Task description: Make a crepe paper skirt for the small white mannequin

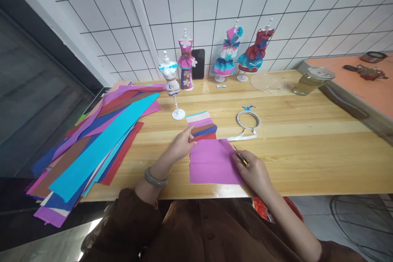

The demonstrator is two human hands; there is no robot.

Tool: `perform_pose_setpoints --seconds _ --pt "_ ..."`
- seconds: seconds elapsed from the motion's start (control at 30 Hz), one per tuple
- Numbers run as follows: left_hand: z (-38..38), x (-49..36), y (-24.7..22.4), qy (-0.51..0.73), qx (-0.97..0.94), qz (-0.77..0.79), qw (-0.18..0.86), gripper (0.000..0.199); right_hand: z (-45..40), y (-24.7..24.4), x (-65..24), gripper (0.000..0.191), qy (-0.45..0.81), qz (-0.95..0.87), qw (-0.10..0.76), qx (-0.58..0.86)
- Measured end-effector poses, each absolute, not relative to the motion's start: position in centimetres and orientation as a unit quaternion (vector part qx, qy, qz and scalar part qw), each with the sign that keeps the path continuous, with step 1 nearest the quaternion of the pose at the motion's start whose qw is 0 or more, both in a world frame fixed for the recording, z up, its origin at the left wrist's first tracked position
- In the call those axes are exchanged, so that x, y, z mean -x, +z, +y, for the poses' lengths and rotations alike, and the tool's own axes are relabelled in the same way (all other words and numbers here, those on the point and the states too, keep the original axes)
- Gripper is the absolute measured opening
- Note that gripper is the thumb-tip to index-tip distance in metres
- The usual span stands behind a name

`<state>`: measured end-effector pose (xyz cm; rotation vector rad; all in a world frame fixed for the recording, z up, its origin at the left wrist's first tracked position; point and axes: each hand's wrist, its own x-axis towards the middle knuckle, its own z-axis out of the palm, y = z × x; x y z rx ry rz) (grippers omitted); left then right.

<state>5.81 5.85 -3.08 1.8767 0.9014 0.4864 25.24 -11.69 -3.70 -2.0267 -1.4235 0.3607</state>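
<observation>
A purple crepe paper sheet with a crosswise crease lies on the table in front of me. The fingers of my left hand close at its upper-left corner, beside a striped set of paper strips in blue, pink, purple, brown and red. In my right hand is a small pair of scissors, partly hidden by the fingers, its tip pointing up and left. That hand lies against the sheet's right edge. Just beyond, a roll of double-sided tape has a loose white end trailing left.
At left lies a heap of coloured crepe strips. A white mini mannequin stands behind the sheet; several dressed ones, including a pink dressed mannequin, line the wall near a phone. A lidded cup stands at right.
</observation>
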Motion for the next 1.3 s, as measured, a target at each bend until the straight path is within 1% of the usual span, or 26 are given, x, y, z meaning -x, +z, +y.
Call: perform_pose_setpoints --seconds 0.2,0.4,0.8,1.2,1.3 --pt "5.2 -6.4 -1.7 0.188 -0.688 0.376 0.591 0.071 -11.7 -3.6 -25.2 0.029 0.148 -0.532 0.314 0.772" --pt "4.5 -6.9 -0.6 0.201 -0.613 0.384 0.661 0.067 -11.7 -4.0 -25.4 0.028 0.158 -0.521 0.335 0.769" --pt "4.0 -7.3 0.4 0.220 -0.553 0.321 0.737 0.075 -11.8 -3.6 -25.5 0.027 0.195 -0.489 0.387 0.757" --pt "4.2 -7.2 0.1 0.248 -0.539 0.301 0.747 0.070 -11.7 -3.3 -25.3 0.026 0.216 -0.476 0.389 0.759" --pt "4.2 -7.4 0.2 0.243 -0.532 0.295 0.756 0.069 -11.7 -3.4 -25.3 0.025 0.224 -0.462 0.401 0.758"
